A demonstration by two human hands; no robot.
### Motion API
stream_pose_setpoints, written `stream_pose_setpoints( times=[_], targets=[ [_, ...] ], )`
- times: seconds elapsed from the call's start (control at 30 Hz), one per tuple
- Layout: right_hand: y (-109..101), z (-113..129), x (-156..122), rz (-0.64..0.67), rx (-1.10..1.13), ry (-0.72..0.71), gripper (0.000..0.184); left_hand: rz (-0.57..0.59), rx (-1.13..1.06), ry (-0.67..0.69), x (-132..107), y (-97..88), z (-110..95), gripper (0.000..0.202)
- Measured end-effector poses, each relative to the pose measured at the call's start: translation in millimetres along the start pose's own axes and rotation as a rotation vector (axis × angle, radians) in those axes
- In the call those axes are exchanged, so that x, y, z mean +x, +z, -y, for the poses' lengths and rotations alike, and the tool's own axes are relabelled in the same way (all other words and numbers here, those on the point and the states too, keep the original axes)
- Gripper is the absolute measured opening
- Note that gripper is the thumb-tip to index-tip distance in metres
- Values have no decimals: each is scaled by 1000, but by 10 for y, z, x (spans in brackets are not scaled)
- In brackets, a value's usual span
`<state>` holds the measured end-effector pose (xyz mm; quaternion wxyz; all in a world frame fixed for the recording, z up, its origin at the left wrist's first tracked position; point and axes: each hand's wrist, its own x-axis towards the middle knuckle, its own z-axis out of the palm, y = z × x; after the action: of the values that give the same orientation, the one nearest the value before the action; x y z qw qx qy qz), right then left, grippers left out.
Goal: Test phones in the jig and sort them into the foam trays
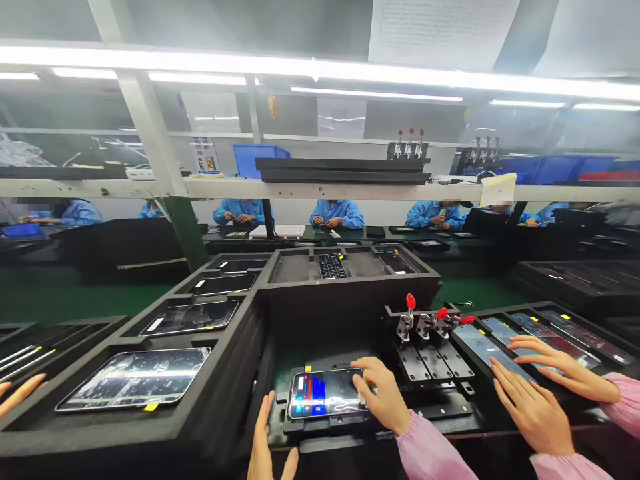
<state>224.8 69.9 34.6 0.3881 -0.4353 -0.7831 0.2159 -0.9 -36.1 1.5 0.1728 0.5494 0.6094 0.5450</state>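
A smartphone (pixel 320 395) with a lit, colourful screen lies in a black fixture (pixel 327 427) on the bench before me. My right hand (pixel 385 395) is bent over the phone's right end, thumb and finger closed at its upper right corner. At the fixture's lower left, my left hand (pixel 269 443) is held upright with fingers stretched and thumb apart, holding nothing. Just right of the phone stands a black clamp jig (pixel 434 360) with red-tipped toggle levers (pixel 411 303).
Left, a black foam tray (pixel 165 443) holds tablets (pixel 143 379) and phones. A foam box (pixel 350 287) stands behind. Right, a co-worker's hands (pixel 537 413) touch phones (pixel 490 350) in another tray. Another person's fingers (pixel 23 395) show at the left edge. A white shelf beam (pixel 310 191) crosses overhead.
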Motion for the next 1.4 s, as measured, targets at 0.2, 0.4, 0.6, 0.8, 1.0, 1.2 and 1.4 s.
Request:
stream_pose_setpoints(
  times=[0.2, 0.4, 0.6, 0.8, 1.0, 1.2, 1.4],
  targets=[
    [10, -149, 101, 292, -25, 259, 63, -23, -126, -89, 55, 107, 213, 62],
    [14, -110, 86, 458, -282, 165, 66, -6, -176, -128, 117, 122, 248, 60],
    [-67, -96, 106, 558, -291, 171, 62, 36, -195, -139, 151, 138, 258, 59],
    [-143, -3, 170, 504, -186, 181, 67, 35, -229, -150, 170, 159, 265, 57],
    [116, 426, 426, 721, -224, -118, 97, 31, -230, -153, 148, 216, 405, 62],
    [309, 510, 613, 706, -350, -187, 102, -11, -232, -100, 101, 370, 811, 67],
    [-357, 927, 1037, 198, -151, -109, 99, 50, -281, -132, 200, 418, 982, 87]
  ],
)
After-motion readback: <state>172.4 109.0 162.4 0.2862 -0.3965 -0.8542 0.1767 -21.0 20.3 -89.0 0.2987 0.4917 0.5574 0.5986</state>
